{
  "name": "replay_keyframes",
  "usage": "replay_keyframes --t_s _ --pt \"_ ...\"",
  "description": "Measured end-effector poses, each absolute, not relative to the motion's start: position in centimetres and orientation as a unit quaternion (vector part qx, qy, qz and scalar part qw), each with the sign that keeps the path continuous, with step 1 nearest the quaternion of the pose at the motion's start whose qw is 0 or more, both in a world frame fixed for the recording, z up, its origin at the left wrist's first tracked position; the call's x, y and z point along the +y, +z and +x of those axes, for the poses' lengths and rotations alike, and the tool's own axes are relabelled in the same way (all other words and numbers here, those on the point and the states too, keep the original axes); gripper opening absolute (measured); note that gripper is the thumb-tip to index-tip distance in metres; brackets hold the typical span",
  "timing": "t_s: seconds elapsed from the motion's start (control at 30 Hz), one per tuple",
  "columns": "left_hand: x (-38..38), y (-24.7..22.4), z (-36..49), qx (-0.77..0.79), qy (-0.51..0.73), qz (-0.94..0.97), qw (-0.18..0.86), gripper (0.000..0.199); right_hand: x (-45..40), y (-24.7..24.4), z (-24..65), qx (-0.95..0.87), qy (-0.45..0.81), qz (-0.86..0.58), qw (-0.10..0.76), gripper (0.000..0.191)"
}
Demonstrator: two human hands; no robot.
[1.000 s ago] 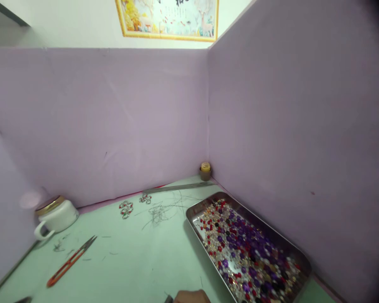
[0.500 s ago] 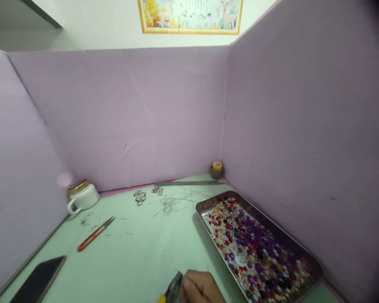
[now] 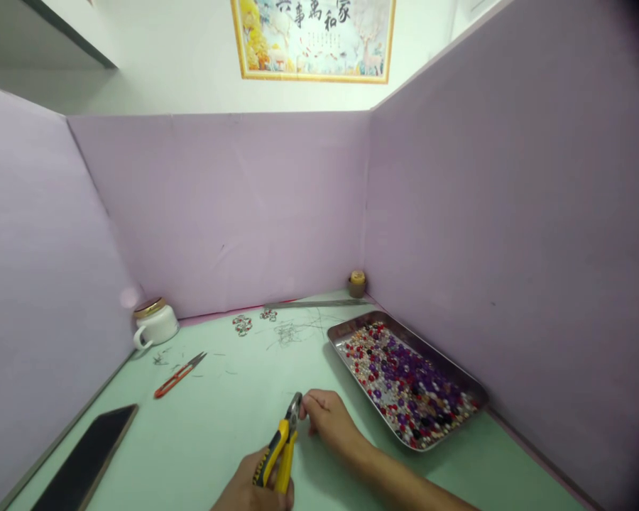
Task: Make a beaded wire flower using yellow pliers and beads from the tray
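Note:
My left hand (image 3: 258,486) is wrapped round the yellow-and-black handles of a pair of pliers (image 3: 277,454), whose metal jaws point up and away from me. Right at those jaws, my right hand (image 3: 326,420) is closed in a pinch. Whatever lies between its thumb and finger is too small to make out. To the right of my right hand sits a metal tray (image 3: 362,389) holding many loose beads (image 3: 405,376) in purple, red, gold, clear and black.
Red-handled thread snips (image 3: 179,376), a dark phone (image 3: 88,461) and a lidded white mug (image 3: 158,326) are on the left. Farther back lie beaded pieces (image 3: 242,325), thin wires (image 3: 286,332) and a small pot (image 3: 356,284). Lilac partitions (image 3: 234,206) surround the table.
My view has tilted upward and shifted slightly, so both hands and the pliers now show more fully. The pliers' jaws remain beside my right fingers. Objects on the table stay in place.

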State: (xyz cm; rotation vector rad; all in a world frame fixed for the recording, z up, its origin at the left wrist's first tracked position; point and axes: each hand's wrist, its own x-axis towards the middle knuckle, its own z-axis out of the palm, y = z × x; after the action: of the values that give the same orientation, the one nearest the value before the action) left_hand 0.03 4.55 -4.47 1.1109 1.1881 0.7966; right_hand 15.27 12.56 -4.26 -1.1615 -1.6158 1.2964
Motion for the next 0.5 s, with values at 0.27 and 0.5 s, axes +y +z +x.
replay_keyframes --t_s 0.27,0.5 --pt "7.6 0.5 -1.2 0.544 0.288 0.544 0.570 0.012 15.7 -4.2 14.0 -0.627 0.492 -0.395 0.458 0.029" --pt "10.1 -3.6 -2.6 0.456 0.296 0.485 0.685 0.026 16.6 -5.3 14.3 -0.603 0.536 -0.393 0.442 0.029"
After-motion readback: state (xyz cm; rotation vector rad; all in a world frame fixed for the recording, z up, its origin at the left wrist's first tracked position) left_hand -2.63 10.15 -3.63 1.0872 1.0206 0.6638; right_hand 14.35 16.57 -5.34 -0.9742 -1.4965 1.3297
